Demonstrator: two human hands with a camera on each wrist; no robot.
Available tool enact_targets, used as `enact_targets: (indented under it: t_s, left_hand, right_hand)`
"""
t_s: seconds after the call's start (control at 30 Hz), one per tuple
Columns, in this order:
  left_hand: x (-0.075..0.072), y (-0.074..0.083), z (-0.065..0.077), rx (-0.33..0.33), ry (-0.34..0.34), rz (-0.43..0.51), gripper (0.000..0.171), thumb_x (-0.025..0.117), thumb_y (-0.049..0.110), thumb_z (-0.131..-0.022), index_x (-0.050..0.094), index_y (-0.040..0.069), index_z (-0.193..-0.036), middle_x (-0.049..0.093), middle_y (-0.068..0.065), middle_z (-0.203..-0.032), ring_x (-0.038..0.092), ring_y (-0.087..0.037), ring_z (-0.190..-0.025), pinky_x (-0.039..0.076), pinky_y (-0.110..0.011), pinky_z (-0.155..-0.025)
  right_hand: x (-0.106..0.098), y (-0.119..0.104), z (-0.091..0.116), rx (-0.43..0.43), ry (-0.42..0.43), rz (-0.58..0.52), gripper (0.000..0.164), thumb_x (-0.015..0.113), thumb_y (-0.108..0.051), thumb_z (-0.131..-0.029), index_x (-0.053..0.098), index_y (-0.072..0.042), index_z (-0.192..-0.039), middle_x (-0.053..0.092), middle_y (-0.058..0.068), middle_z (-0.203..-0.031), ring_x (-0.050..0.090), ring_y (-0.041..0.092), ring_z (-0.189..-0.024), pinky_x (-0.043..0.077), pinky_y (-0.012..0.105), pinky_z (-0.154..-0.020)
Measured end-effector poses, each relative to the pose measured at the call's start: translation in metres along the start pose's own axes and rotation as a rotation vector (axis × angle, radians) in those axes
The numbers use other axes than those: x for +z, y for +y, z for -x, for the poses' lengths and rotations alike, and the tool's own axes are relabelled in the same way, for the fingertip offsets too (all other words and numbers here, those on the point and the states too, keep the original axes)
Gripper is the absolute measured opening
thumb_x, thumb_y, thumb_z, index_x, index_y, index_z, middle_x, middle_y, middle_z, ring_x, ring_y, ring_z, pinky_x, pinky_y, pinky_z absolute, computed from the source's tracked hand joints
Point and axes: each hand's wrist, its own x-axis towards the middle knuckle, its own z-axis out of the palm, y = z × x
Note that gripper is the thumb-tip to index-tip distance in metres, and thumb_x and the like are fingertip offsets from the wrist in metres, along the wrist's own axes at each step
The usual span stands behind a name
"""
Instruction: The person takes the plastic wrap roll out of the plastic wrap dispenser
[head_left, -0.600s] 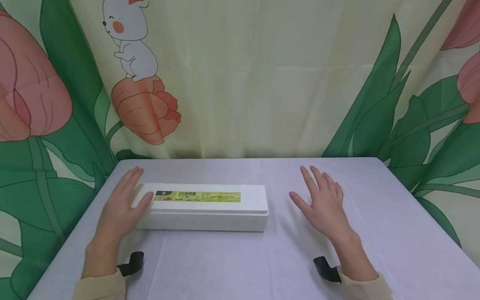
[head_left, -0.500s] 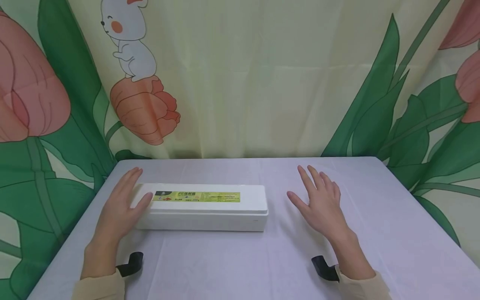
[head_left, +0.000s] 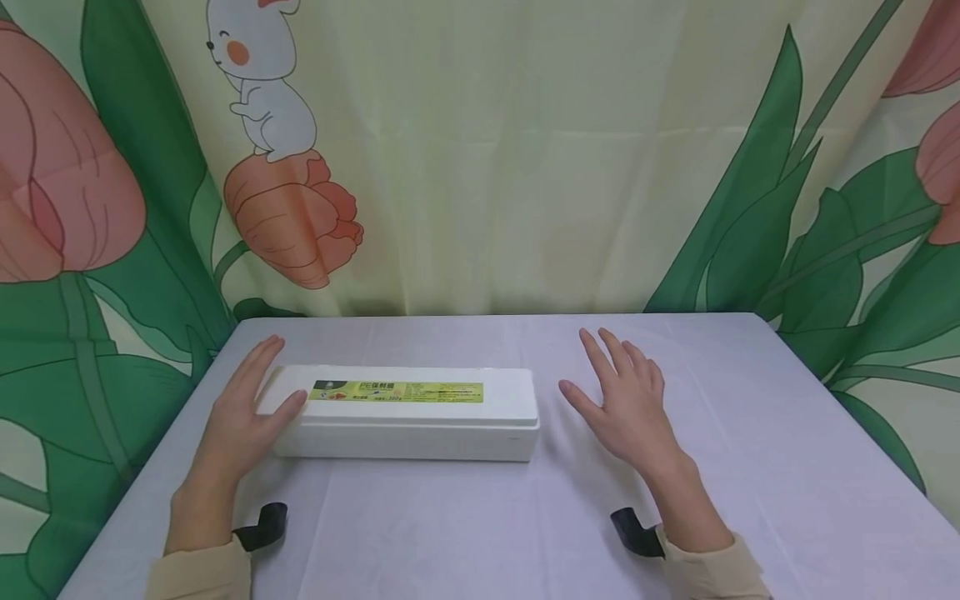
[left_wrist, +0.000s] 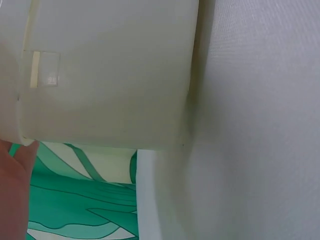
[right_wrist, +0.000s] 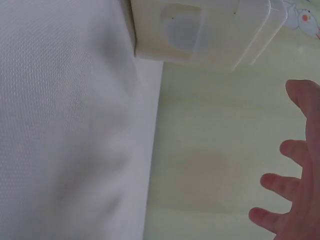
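Observation:
A long white cling film box (head_left: 420,439) with a lid and a yellow-green label (head_left: 405,392) lies lengthwise across the table, left of centre. Over its left end is my left hand (head_left: 238,425), fingers straight and thumb spread; whether it touches the box I cannot tell. In the left wrist view the box (left_wrist: 110,90) fills the upper left, and part of that hand (left_wrist: 14,187) shows at the left edge. Beyond the box's right end my right hand (head_left: 632,417) hovers apart from it, fingers spread. The right wrist view shows a gap between the hand (right_wrist: 305,175) and the box (right_wrist: 215,32).
A white cloth covers the table (head_left: 420,533). Behind it hangs a curtain (head_left: 480,167) printed with tulips and a rabbit. Black wrist mounts (head_left: 270,525) show at the sleeves.
My right hand has moved left, closer to the box's right end. The left hand and the box have stayed about where they were.

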Motion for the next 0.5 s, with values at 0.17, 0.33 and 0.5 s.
enact_targets:
  t_s: [0.17, 0.33, 0.5]
  left_hand:
    - [0.002, -0.001, 0.000, -0.044, -0.006, 0.063, 0.078, 0.070, 0.023, -0.092, 0.032, 0.016, -0.159, 0.029, -0.013, -0.163, 0.024, -0.038, -0.149, 0.020, -0.069, -0.114]
    - [0.004, -0.004, 0.002, -0.068, -0.004, 0.128, 0.082, 0.071, 0.021, -0.089, 0.030, 0.014, -0.160, 0.029, -0.016, -0.162, 0.024, -0.041, -0.148, 0.018, -0.069, -0.114]
    - [0.005, -0.007, 0.002, -0.085, -0.005, 0.142, 0.084, 0.072, 0.023, -0.089, 0.029, 0.014, -0.160, 0.030, -0.017, -0.162, 0.026, -0.042, -0.147, 0.024, -0.064, -0.115]
  right_hand:
    - [0.004, -0.004, -0.001, -0.011, -0.007, -0.001, 0.075, 0.060, -0.046, -0.099, 0.030, -0.014, -0.160, 0.027, 0.021, -0.160, 0.020, 0.050, -0.143, 0.009, 0.070, -0.112]
    - [0.009, -0.009, -0.003, -0.029, -0.017, -0.004, 0.075, 0.061, -0.045, -0.099, 0.031, -0.015, -0.160, 0.028, 0.020, -0.160, 0.020, 0.049, -0.144, 0.009, 0.068, -0.113]
    - [0.012, -0.017, -0.007, -0.039, -0.035, -0.007, 0.074, 0.061, -0.045, -0.099, 0.029, -0.016, -0.160, 0.026, 0.018, -0.162, 0.019, 0.048, -0.144, 0.008, 0.068, -0.114]
